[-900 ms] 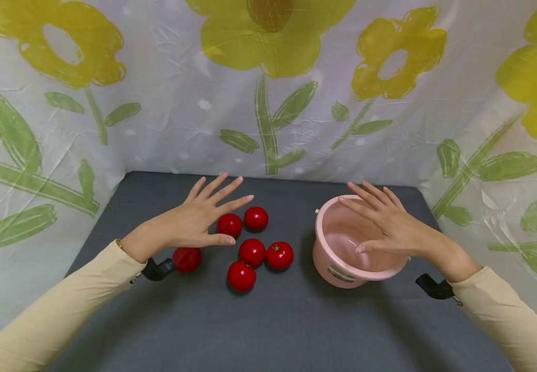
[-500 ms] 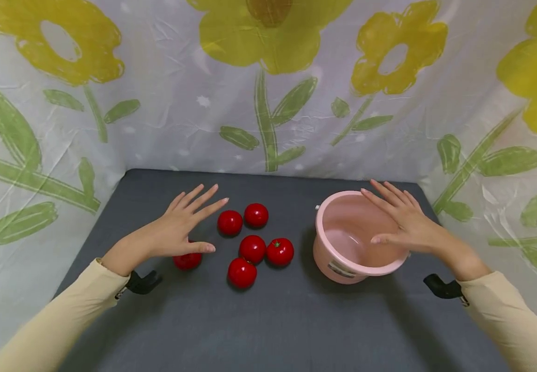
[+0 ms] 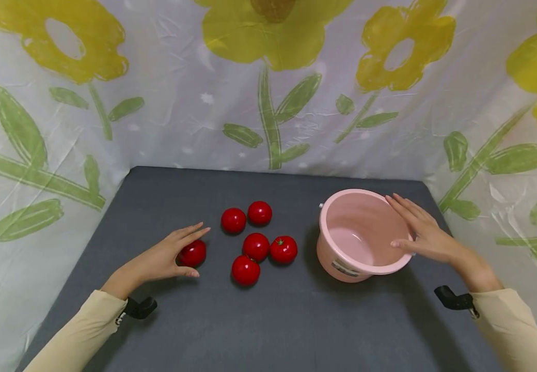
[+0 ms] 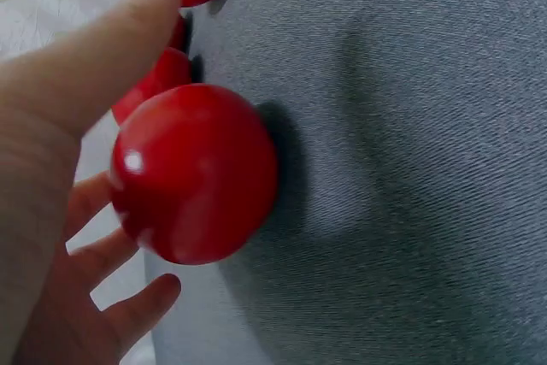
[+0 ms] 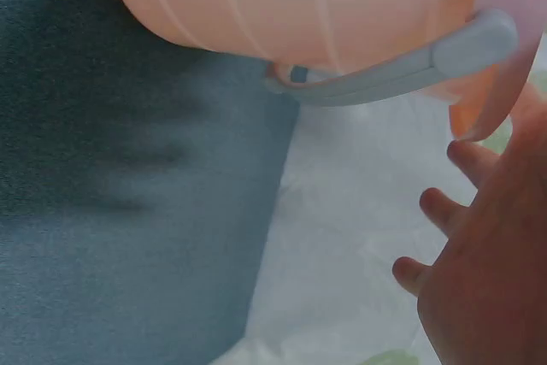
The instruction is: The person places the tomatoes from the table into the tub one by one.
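Risk: leftmost tomato (image 3: pixel 193 253), round and glossy on the bench (image 3: pixel 273 325), may roll away if the left hand (image 3: pixel 163 258) nudges it before fingers and thumb close evenly. Bucket (image 3: pixel 330 253), upright to the right of all the tomatoes (image 3: pixel 256 247), may tip or skid if the right hand (image 3: pixel 428 236) presses on one side of its rim (image 3: pixel 382 270). Hands: left wide, spread about that tomato, no grip seen; right loosely spread at the rim, thumb over the inside, contact there cannot be told

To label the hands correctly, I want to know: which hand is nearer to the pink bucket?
The right hand. It is at the right rim of the pink bucket; the left hand is well left of it, beside the leftmost tomato.
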A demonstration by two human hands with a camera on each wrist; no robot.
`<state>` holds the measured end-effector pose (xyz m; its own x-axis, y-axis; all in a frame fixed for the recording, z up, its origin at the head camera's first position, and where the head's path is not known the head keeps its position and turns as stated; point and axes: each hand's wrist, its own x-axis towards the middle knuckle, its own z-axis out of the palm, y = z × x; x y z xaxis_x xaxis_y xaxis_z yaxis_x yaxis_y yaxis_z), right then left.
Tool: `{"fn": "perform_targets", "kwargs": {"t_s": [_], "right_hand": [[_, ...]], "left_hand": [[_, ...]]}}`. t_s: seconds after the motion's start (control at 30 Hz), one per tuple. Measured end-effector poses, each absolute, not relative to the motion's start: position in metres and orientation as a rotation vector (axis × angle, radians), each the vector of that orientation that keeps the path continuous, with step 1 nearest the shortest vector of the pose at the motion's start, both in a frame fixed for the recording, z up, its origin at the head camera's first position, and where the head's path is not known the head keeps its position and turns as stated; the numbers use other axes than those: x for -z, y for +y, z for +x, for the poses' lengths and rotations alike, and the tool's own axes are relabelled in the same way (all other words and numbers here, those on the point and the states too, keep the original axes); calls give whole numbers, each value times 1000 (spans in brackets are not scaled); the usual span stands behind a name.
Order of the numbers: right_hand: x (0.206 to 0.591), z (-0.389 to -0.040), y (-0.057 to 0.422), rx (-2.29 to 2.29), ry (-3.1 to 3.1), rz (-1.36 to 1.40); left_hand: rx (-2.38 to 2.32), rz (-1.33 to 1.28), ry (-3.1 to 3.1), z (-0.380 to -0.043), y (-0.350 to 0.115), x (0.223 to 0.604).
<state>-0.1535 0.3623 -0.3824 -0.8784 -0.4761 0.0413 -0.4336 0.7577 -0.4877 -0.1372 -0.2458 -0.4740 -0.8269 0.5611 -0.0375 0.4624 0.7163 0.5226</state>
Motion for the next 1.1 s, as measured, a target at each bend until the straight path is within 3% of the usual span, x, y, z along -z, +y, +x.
{"fn": "perform_targets", "kwargs": {"t_s": [0.57, 1.1], "right_hand": [[395, -146, 362, 839, 2888, -658], [393, -153, 352, 800, 2865, -485]], "left_hand": [[-665, 853, 2890, -143, -238, 479], [-771, 1033, 2785, -185, -175, 400]]}}
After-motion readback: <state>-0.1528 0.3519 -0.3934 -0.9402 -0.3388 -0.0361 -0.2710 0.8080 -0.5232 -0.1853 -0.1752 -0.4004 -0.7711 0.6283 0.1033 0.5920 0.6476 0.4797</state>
